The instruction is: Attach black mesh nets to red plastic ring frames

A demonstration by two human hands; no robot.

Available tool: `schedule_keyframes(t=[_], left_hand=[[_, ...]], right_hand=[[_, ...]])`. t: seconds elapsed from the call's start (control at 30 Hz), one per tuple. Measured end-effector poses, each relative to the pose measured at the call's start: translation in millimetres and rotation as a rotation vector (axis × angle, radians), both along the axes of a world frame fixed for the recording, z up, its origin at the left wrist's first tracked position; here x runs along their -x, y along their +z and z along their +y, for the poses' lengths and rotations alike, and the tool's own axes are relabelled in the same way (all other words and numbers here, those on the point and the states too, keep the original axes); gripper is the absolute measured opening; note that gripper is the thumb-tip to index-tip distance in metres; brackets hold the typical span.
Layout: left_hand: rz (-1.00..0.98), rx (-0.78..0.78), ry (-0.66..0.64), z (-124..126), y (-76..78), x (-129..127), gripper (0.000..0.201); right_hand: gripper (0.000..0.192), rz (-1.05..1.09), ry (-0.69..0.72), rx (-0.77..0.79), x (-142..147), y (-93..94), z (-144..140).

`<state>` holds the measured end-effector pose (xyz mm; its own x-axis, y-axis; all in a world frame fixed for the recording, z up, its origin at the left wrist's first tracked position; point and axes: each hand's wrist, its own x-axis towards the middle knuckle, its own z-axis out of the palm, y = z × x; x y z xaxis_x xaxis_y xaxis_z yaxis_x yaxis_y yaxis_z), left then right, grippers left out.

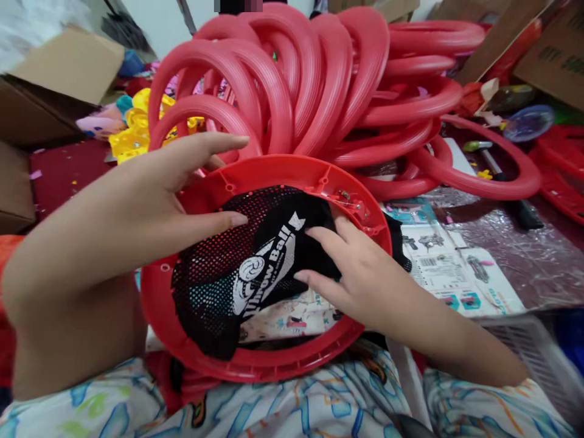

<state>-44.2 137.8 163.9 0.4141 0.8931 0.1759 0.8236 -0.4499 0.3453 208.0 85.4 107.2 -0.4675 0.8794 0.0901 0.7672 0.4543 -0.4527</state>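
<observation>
A red plastic ring frame (155, 304) sits tilted in front of me, close to my lap. Black mesh netting (214, 267) lies across its opening, with white "Throw Ball" lettering on a solid black patch. My left hand (182, 188) is over the ring's upper left rim, thumb and fingers spread apart, the thumb tip above the mesh. From the right, my right hand (347, 255) reaches inside the ring. Its thumb and index finger are apart at the black cloth, and another finger goes up toward the rim, partly hidden. Small metal parts (349, 198) show on the rim's upper right.
Many red ribbed rings (310, 85) are piled behind the frame. Yellow plastic pieces (137, 128) and an open cardboard box (68, 67) are at the left. Printed card (456, 267) lies on the table at right, near a white plastic basket (533, 353).
</observation>
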Motion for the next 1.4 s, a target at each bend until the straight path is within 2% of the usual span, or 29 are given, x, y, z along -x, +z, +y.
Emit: schedule_keyframes(t=[0.07,0.13,0.2,0.3,0.4,0.5,0.57,0.63,0.7,0.77,0.93,1.0,1.07,1.13,1.23,1.3,1.4], left_hand=[[0.091,0.008,0.004,-6.5,2.5,2.3,0.076],[0.164,0.096,-0.009,-9.2,1.4,3.6,0.085],[0.192,0.245,-0.036,-7.7,-1.0,3.2,0.089],[0.168,0.384,-0.051,-0.9,-3.9,-1.7,0.072],[0.12,0.413,-0.035,5.9,-7.1,-10.3,0.049],[-0.012,0.458,0.022,9.1,-11.9,-17.8,0.035],[-0.128,0.521,0.055,8.6,-14.8,-20.3,0.029],[-0.217,0.563,0.075,6.3,-16.2,-20.4,0.026],[-0.25,0.532,0.095,3.4,-15.7,-18.5,0.028],[-0.215,0.466,0.095,1.5,-13.7,-15.7,0.033],[0.098,0.418,0.079,8.2,-10.5,-9.9,0.061],[0.15,0.429,0.069,13.4,-12.9,-8.5,0.06],[0.1,0.466,0.035,17.3,-17.4,-8.2,0.051],[-0.05,0.492,0.005,18.4,-22.2,-10.2,0.043],[-0.303,0.422,-0.079,15.3,-25.4,-18.8,0.049],[-0.316,0.39,-0.129,12.1,-24.3,-27.2,0.04],[-0.251,0.377,-0.107,10.1,-23.7,-37.7,0.018]], right_hand=[[0.049,0.064,0.072,0.11,3.2,-3.8,5.6],[0.035,0.19,0.167,0.185,5.7,-7.5,10.2],[0.019,0.344,0.204,0.158,8.9,-12.9,13.0],[0.008,0.51,0.206,0.034,15.3,-24.6,14.0],[0.006,0.584,0.227,-0.048,19.7,-35.2,13.0],[0.009,0.542,0.15,-0.065,20.3,-39.1,11.5],[0.011,0.371,0.059,-0.004,20.3,-37.6,10.1],[0.025,0.157,-0.003,0.078,21.2,-34.7,8.7],[0.032,0.02,-0.001,0.109,22.8,-32.9,7.9],[0.03,-0.005,0.07,0.053,24.3,-33.8,7.4],[0.025,0.175,0.239,-0.329,22.2,-42.2,3.2],[0.022,0.266,0.257,-0.458,19.0,-42.7,0.9],[0.02,0.314,0.229,-0.52,15.5,-40.0,-0.2],[0.015,0.33,0.177,-0.517,12.1,-34.9,0.3],[0.024,0.375,0.133,-0.482,7.3,-25.0,2.6],[0.031,0.367,0.106,-0.465,3.8,-18.7,4.3],[0.034,0.282,0.06,-0.4,-1.5,-11.7,6.0]])
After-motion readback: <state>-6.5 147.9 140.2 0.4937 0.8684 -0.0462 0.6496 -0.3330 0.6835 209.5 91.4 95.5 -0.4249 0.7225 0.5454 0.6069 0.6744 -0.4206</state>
